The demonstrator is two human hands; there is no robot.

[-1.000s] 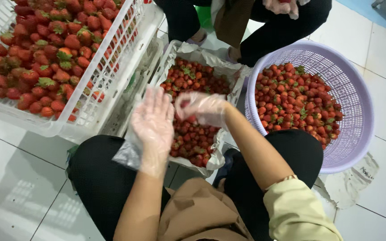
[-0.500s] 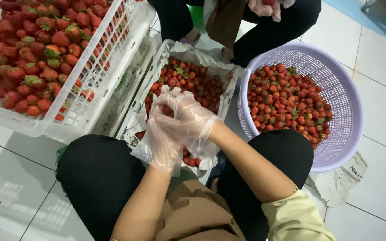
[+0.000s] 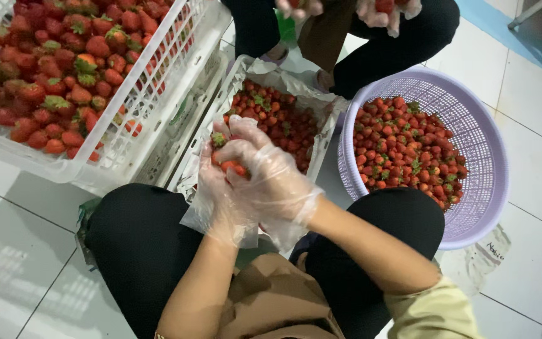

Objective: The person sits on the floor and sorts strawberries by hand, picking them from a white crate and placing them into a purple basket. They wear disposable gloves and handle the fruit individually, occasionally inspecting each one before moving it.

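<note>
Both hands, right hand over left hand, have drawn back to the tray's near edge.

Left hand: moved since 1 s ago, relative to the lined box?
Yes. The left hand has closed in against the right hand; both now cup strawberries over the lined box, nearer its near end.

white crate cut off at left, co-worker's hands cropped at top

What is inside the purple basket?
The purple basket holds a heap of small strawberries with green caps. Anything beneath the top layer is covered, and its near rim lies behind the person's knee.
</note>
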